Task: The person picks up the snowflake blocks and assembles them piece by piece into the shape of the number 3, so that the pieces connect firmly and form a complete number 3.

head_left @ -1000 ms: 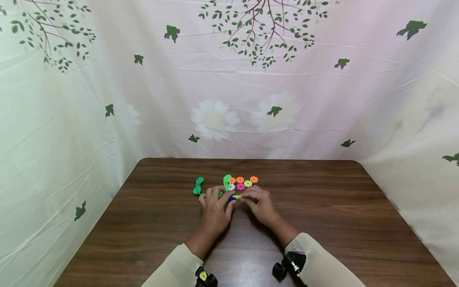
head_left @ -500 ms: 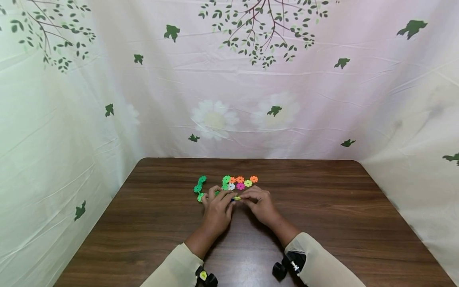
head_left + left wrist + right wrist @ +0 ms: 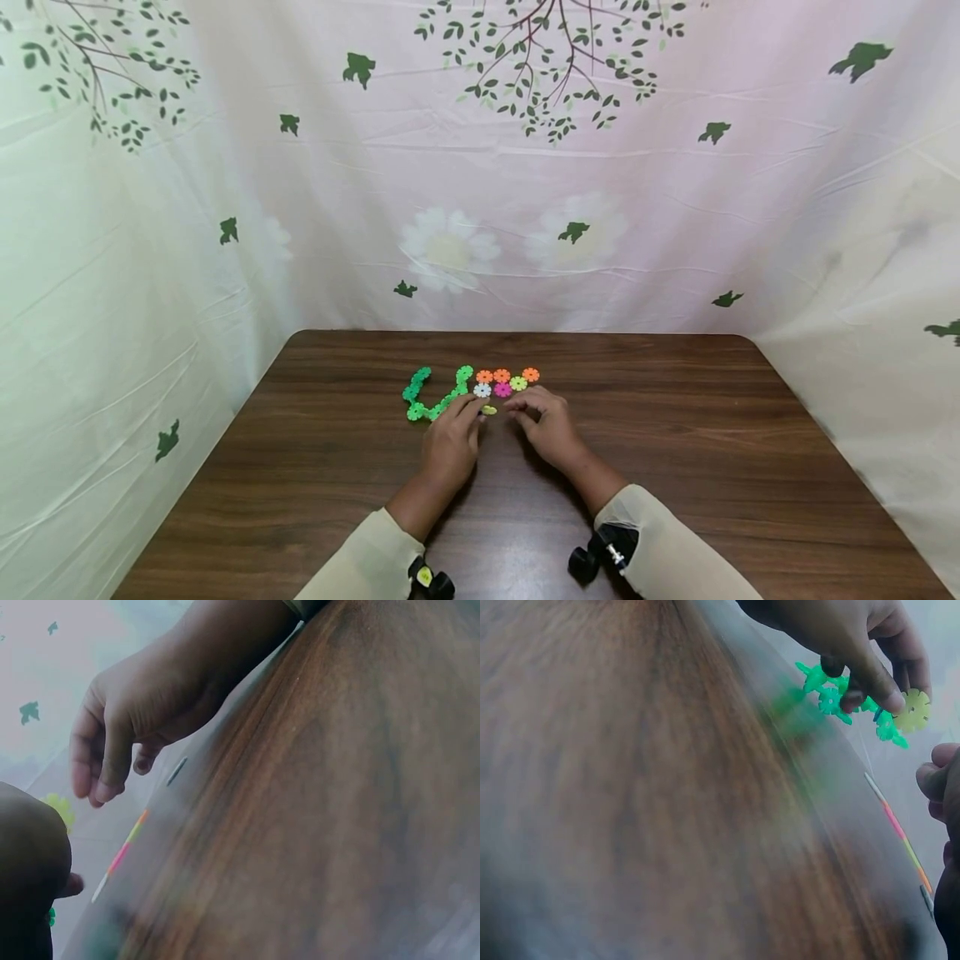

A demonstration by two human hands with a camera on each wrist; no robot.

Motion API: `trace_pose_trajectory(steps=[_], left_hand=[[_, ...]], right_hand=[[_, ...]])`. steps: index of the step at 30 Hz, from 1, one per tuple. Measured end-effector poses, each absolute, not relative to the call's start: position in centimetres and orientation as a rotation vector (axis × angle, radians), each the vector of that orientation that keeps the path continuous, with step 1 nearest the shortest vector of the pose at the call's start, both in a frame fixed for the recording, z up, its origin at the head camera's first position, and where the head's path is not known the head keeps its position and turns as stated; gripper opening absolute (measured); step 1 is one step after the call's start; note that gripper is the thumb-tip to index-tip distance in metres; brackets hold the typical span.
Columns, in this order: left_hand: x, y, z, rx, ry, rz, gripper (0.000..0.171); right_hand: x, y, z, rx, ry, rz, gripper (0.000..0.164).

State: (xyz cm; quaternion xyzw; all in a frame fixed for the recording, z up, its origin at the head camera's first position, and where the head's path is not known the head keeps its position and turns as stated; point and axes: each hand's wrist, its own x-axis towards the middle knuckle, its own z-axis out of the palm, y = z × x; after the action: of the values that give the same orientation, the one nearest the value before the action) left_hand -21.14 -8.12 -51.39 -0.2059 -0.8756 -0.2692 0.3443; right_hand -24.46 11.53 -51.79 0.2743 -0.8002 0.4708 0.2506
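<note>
My left hand [image 3: 450,446] pinches a dark blue interlocking flower disc, mostly hidden by its fingers; a bit of blue [image 3: 878,715] shows by the thumb in the right wrist view. A yellow disc [image 3: 489,410] stands out from the blue one on the right, tilted nearly edge-on in the head view. From the left hand's grip trails a linked chain of green discs [image 3: 415,412], curving in a U shape behind the fingers. My right hand [image 3: 551,429] hovers just right of the yellow disc, apart from it, fingers loosely bent with nothing between them.
Behind the hands, loose discs lie flat on the brown wooden table [image 3: 675,433]: two orange discs [image 3: 502,376] side by side, another orange disc [image 3: 531,375], a white disc [image 3: 482,390], a pink disc [image 3: 502,389] and a yellow-green disc [image 3: 518,383]. A printed curtain [image 3: 637,183] surrounds the table.
The right hand has let go of the yellow disc and drawn slightly right. The left hand has turned, and the green chain has swung round, showing more of its curve.
</note>
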Motion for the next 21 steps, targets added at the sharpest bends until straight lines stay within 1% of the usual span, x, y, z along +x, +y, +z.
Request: trace_pose_trajectory(steps=[6,11,13,17,21], left_hand=[[-21.2,-8.2,-51.7,-0.606,-2.231,-0.797,0.026],[-22.1,-8.5,-53.4,-0.663,-2.146,-0.875,0.022],[-22.8,-8.7,-54.6,-0.671,-2.133,-0.893,0.023],[-23.4,-8.8,-55.4,-0.674,-2.154,-0.909,0.025],[-22.8,-8.8,-54.5,-0.669,-2.168,-0.912,0.025]], right_hand=[[-24.7,11.6,-51.9,0.734,-2.176,1.278,0.021],[-25.2,11.6,-51.9,0.685,-2.16,1.261,0.019],[-25.5,11.6,-51.9,0.663,-2.161,1.247,0.019],[-26.0,11.8,-51.8,0.603,-2.198,1.219,0.02],[-26.8,12.0,-51.8,0.501,-2.288,1.173,0.02]])
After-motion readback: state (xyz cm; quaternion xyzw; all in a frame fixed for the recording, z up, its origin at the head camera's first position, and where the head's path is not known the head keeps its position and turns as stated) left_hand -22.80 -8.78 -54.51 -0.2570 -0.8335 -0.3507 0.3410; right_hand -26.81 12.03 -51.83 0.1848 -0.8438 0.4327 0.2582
